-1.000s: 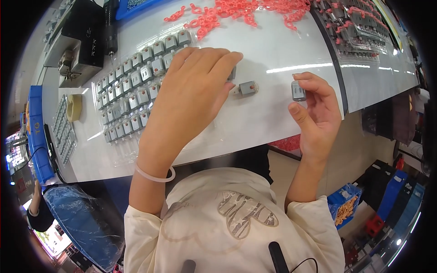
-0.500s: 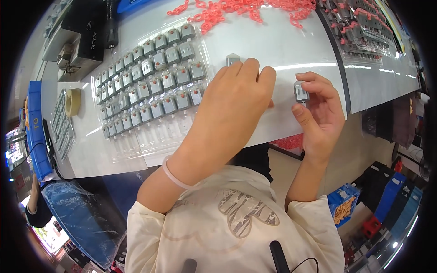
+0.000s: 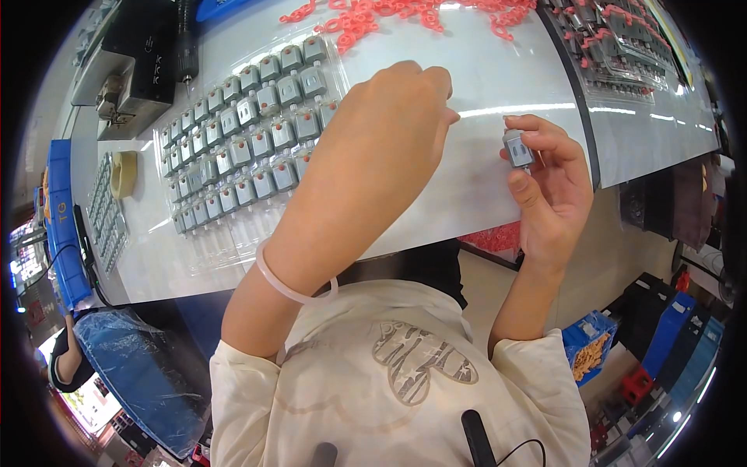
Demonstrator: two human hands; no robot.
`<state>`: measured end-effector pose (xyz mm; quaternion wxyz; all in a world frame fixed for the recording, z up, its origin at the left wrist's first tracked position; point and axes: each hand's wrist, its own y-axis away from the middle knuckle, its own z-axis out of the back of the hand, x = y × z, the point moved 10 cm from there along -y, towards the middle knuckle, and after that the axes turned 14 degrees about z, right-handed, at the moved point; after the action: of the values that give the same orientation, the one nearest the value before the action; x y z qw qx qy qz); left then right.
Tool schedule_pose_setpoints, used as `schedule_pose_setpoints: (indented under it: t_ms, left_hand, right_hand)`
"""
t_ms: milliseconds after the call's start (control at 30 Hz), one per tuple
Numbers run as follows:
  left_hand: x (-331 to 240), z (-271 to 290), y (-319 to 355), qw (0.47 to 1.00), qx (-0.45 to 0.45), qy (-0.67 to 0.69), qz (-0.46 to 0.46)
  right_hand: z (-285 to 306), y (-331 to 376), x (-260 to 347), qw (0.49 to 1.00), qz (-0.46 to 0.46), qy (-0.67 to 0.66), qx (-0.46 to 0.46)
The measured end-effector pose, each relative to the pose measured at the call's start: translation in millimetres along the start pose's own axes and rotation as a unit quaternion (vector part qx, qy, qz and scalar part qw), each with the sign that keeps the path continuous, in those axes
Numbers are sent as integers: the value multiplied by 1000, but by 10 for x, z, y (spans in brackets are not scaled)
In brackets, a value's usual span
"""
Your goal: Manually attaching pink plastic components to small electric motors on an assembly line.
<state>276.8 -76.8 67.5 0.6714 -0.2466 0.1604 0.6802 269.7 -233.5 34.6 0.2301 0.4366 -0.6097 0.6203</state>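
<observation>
My right hand (image 3: 559, 171) grips a small grey electric motor (image 3: 517, 149) between thumb and fingers, held upright above the right part of the table. Toward the middle, my left hand (image 3: 397, 128) is raised over the tabletop with its fingers curled closed. Its back faces me, so whatever the fingertips hold is hidden. Left of that hand lies a clear plastic tray (image 3: 233, 251) filled with rows of similar grey motors (image 3: 261, 144), several with a reddish dot. My left forearm crosses in front of the tray's right side.
Coral-pink plastic ring parts (image 3: 381, 12) lie heaped at the table's far side. A black machine (image 3: 152, 58) and a yellowish tape roll (image 3: 122, 174) stand at left. Stacked trays of motors with pink parts (image 3: 622, 62) sit far right, beyond a dark strip (image 3: 572, 86).
My left hand has moved a little away from me and leftward, now covering the motor that showed beyond its fingers. The right hand's motor has turned slightly, showing its face more.
</observation>
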Motion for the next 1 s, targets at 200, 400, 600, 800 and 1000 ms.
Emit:
schedule_pose_setpoints:
  t_ms: [200, 400, 600, 800, 1000]
  left_hand:
    - [40, 27, -49, 999, 7, 27, 21]
    - [108, 286, -21, 1000, 9, 11, -23]
    - [139, 112, 100, 998, 47, 7, -51]
    - [-32, 56, 145, 994, -10, -34, -103]
    - [0, -38, 172, 995, 1, -61, -80]
  right_hand:
    - [12, -23, 15, 1000, 6, 9, 10]
    - [3, -10, 6, 1000, 5, 6, 7]
    - [-31, -25, 26, 999, 10, 14, 28]
    - [-31, -4, -11, 998, -11, 38, 51]
    - [-83, -30, -11, 999, -13, -8, 30]
